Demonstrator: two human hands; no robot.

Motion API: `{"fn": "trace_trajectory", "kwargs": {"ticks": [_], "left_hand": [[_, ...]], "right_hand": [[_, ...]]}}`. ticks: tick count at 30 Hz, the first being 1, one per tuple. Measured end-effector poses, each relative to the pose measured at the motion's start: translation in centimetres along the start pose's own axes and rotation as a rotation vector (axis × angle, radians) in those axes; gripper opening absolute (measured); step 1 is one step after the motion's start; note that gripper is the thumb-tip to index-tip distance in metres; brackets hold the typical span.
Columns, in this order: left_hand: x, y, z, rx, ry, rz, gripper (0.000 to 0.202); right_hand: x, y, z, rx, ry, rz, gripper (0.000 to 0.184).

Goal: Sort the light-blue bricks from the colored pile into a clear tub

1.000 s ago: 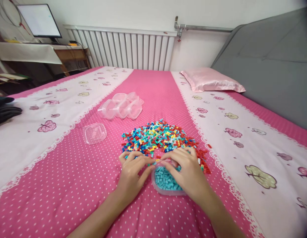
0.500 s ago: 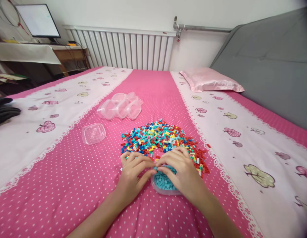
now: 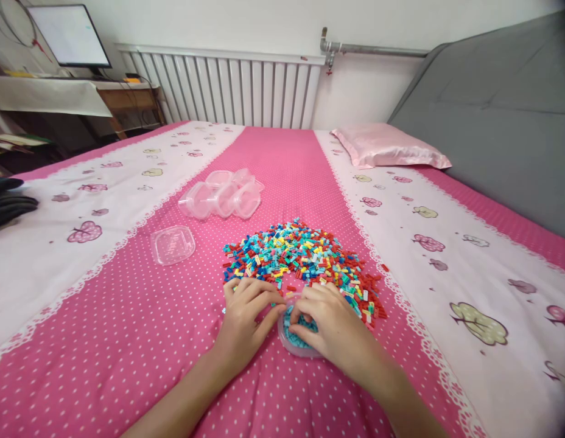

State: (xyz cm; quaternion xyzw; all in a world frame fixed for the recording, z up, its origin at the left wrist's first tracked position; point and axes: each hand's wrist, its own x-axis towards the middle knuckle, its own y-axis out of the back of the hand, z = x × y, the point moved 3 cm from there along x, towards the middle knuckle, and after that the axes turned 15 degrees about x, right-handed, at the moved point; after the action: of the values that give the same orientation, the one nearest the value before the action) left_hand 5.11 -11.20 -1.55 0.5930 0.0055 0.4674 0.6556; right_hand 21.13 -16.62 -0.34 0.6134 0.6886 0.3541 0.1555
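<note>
A heap of small bricks (image 3: pixel 301 252) in red, blue, teal and yellow lies on the pink dotted bedspread. Just in front of it sits a clear plastic tub (image 3: pixel 291 344) filled with teal bricks. My left hand (image 3: pixel 243 316) rests at the tub's left rim, fingers curled and pointing right. My right hand (image 3: pixel 330 322) lies over the tub and covers most of it, fingers bent down onto the teal bricks. The fingertips of both hands nearly meet at the tub's far edge. Whether either hand pinches a brick is hidden.
A clear lid (image 3: pixel 173 244) lies left of the heap. Several empty clear tubs (image 3: pixel 223 196) are bunched further back. A pink pillow (image 3: pixel 387 146) lies at the grey headboard (image 3: pixel 492 115). A radiator (image 3: pixel 223 91) and a desk with a monitor (image 3: pixel 70 36) stand behind the bed.
My right hand has slid left and nearer over the tub, covering more of the teal bricks. My left hand has hardly moved.
</note>
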Motion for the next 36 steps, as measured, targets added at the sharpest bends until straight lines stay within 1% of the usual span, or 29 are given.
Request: {"fn": "trace_trajectory", "kwargs": {"ticks": [6,11,15,18,24,30,33,36], "left_hand": [[0.1,-0.1,0.1,0.002,-0.016,-0.006,0.011],[0.1,-0.1,0.1,0.004,-0.020,-0.005,0.011],[0.1,-0.1,0.1,0.006,-0.025,0.001,0.011],[0.1,-0.1,0.1,0.008,-0.023,0.002,0.012],[0.0,-0.1,0.1,0.027,0.002,-0.027,0.013],[0.1,0.0,0.3,0.041,0.005,-0.023,0.015],[0.3,0.6,-0.3,0.079,0.080,0.016,0.016],[0.6,1.3,-1.8,0.157,0.194,0.037,0.023]], "right_hand": [[0.3,-0.7,-0.2,-0.043,-0.003,-0.042,0.018],[0.4,-0.6,-0.2,-0.049,-0.022,-0.107,0.016],[0.4,-0.6,0.0,-0.044,-0.035,-0.082,0.019],[0.3,-0.7,0.1,-0.073,-0.017,-0.052,0.022],[0.3,-0.6,0.0,-0.094,0.019,-0.001,0.020],[0.3,-0.5,-0.1,-0.073,0.031,-0.018,0.021],[0.2,-0.3,-0.2,-0.038,0.037,-0.025,0.022],[0.1,0.5,-0.3,-0.014,0.042,0.001,0.021]]}}
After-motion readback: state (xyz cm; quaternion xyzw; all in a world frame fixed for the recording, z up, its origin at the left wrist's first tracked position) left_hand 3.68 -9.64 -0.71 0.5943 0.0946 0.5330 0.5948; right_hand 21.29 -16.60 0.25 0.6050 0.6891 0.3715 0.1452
